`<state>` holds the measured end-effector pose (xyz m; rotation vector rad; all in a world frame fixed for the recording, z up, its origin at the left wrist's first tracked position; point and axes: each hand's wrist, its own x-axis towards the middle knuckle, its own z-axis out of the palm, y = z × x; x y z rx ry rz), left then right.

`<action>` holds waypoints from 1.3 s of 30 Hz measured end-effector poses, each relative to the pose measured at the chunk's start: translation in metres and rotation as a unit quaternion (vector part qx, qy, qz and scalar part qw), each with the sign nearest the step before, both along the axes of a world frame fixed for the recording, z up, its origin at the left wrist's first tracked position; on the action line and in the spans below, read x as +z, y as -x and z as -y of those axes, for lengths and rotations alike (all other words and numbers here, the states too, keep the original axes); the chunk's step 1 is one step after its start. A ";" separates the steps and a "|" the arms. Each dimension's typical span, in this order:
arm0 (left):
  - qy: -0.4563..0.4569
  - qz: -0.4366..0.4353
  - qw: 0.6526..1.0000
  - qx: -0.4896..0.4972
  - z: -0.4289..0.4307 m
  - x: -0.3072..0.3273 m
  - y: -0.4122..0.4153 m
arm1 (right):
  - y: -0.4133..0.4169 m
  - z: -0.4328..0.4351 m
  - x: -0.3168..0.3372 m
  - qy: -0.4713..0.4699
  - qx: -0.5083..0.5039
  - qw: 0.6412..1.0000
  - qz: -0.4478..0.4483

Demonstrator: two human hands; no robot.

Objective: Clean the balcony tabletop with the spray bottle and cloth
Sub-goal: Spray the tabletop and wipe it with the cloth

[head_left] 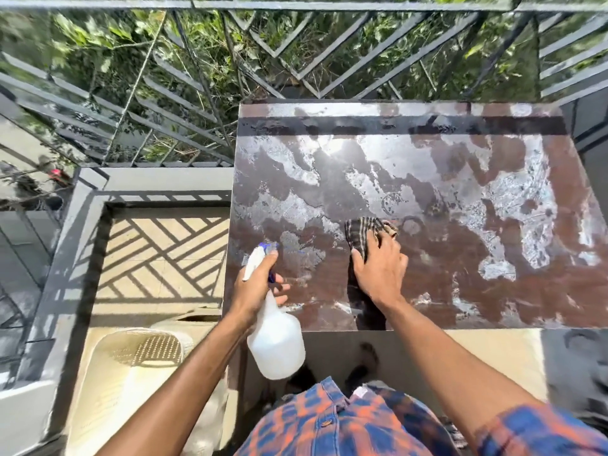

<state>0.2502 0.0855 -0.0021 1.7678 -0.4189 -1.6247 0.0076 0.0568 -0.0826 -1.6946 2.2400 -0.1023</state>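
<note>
The brown balcony tabletop [493, 284] fills the right half of the head view, streaked with wet patches and pale dusty smears. My left hand [255, 291] grips the neck of a white spray bottle [276, 343] with a blue-tipped nozzle, held over the table's near left corner, nozzle pointing away from me. My right hand [378, 268] presses flat on a dark checked cloth [362, 230] near the front middle of the table. Part of the cloth is hidden under my palm.
A grey metal railing [296, 60] with slanted bars runs behind and to the left of the table, greenery beyond it. A cream plastic chair [131, 366] stands on the tiled floor at the lower left. A grey low wall [82, 225] borders the balcony.
</note>
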 end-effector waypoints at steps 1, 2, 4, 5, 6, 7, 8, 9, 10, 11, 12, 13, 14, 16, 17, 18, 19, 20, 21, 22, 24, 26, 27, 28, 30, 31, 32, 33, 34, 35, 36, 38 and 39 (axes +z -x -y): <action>0.002 0.003 1.000 0.001 0.001 0.000 -0.006 | -0.001 0.001 -0.005 0.016 0.006 1.000 -0.011; 0.006 0.005 1.000 0.004 0.002 0.000 -0.012 | -0.002 0.003 -0.010 0.019 0.013 1.000 -0.016; 0.025 0.020 0.999 0.006 0.003 -0.001 -0.025 | -0.004 0.010 -0.019 0.015 0.016 1.000 -0.014; 0.038 0.041 0.998 -0.004 0.004 -0.003 -0.032 | -0.006 0.016 -0.022 0.018 0.011 1.000 -0.006; 0.047 0.055 0.997 -0.005 0.003 -0.006 -0.042 | -0.013 0.023 -0.024 0.020 0.006 1.000 0.003; 0.047 0.057 0.997 0.003 0.003 -0.009 -0.050 | -0.021 0.031 -0.025 0.022 -0.001 1.000 0.014; 0.043 0.050 0.998 0.018 0.002 -0.010 -0.057 | -0.032 0.040 -0.027 0.021 -0.007 0.999 0.023; 0.040 0.046 0.998 0.028 -0.001 -0.012 -0.066 | -0.045 0.049 -0.029 0.019 -0.007 0.999 0.029; 0.037 0.046 0.998 0.035 -0.002 -0.012 -0.072 | -0.060 0.057 -0.029 0.023 0.000 0.999 0.029; 0.032 0.048 0.998 0.040 -0.005 -0.013 -0.079 | -0.078 0.063 -0.029 0.025 0.018 0.999 0.026; 0.021 0.048 0.998 0.046 -0.007 -0.012 -0.086 | -0.098 0.067 -0.029 0.028 0.045 0.998 0.021; 0.011 0.046 0.998 0.052 -0.010 -0.012 -0.092 | -0.120 0.069 -0.028 0.032 0.079 0.996 0.020; 0.009 0.046 0.997 0.055 -0.013 -0.011 -0.098 | -0.143 0.070 -0.028 0.035 0.119 0.992 0.019; 0.022 0.055 0.997 0.050 -0.017 -0.013 -0.108 | -0.187 0.064 -0.030 0.038 0.211 0.977 0.020; 0.028 0.064 0.997 0.041 -0.019 -0.014 -0.112 | -0.205 0.057 -0.032 0.039 0.254 0.966 0.020; 0.031 0.076 0.996 0.033 -0.021 -0.014 -0.115 | -0.217 0.048 -0.034 0.038 0.290 0.956 0.018; 0.034 0.087 0.995 0.027 -0.022 -0.016 -0.117 | -0.221 0.038 -0.034 0.034 0.313 0.949 0.018; 0.034 0.096 0.995 0.020 -0.023 -0.017 -0.119 | -0.218 0.027 -0.034 0.032 0.322 0.946 0.019; 0.036 0.102 0.994 0.009 -0.025 -0.016 -0.120 | -0.207 0.015 -0.033 0.033 0.323 0.946 0.013; 0.041 0.104 0.994 -0.002 -0.026 -0.016 -0.120 | -0.190 0.002 -0.033 0.038 0.318 0.947 -0.003; 0.057 0.107 0.992 -0.019 -0.026 -0.015 -0.120 | -0.145 -0.011 -0.032 0.050 0.289 0.955 -0.041; 0.065 0.112 0.991 -0.022 -0.025 -0.013 -0.119 | -0.097 -0.005 -0.029 0.056 0.224 0.970 -0.073; 0.068 0.108 0.992 -0.017 -0.024 -0.013 -0.119 | -0.078 0.005 -0.027 0.054 0.192 0.976 -0.087; 0.069 0.103 0.992 -0.011 -0.024 -0.013 -0.119 | -0.063 0.019 -0.027 0.044 0.168 0.981 -0.089; 0.071 0.096 0.993 -0.003 -0.027 -0.016 -0.119 | -0.049 0.046 -0.028 0.021 0.147 0.987 -0.053; 0.072 0.094 0.993 0.001 -0.029 -0.017 -0.119 | -0.053 0.057 -0.028 0.019 0.140 0.989 -0.030; 0.074 0.093 0.993 0.008 -0.031 -0.017 -0.120 | -0.062 0.065 -0.030 0.022 0.130 0.991 -0.019; 0.075 0.092 0.993 0.013 -0.032 -0.018 -0.120 | -0.077 0.070 -0.031 0.028 0.121 0.992 -0.017; 0.075 0.092 0.993 0.016 -0.033 -0.018 -0.120 | -0.096 0.074 -0.032 0.033 0.123 0.992 -0.016; 0.074 0.091 0.993 0.016 -0.034 -0.017 -0.119 | -0.119 0.076 -0.031 0.037 0.143 0.989 -0.014; 0.073 0.092 0.993 0.017 -0.035 -0.017 -0.118 | -0.142 0.075 -0.030 0.041 0.178 0.983 -0.007; 0.071 0.094 0.993 0.020 -0.039 -0.019 -0.115 | -0.185 0.061 -0.030 0.054 0.272 0.961 0.012; 0.071 0.094 0.993 0.021 -0.040 -0.020 -0.115 | -0.200 0.048 -0.031 0.057 0.321 0.945 0.024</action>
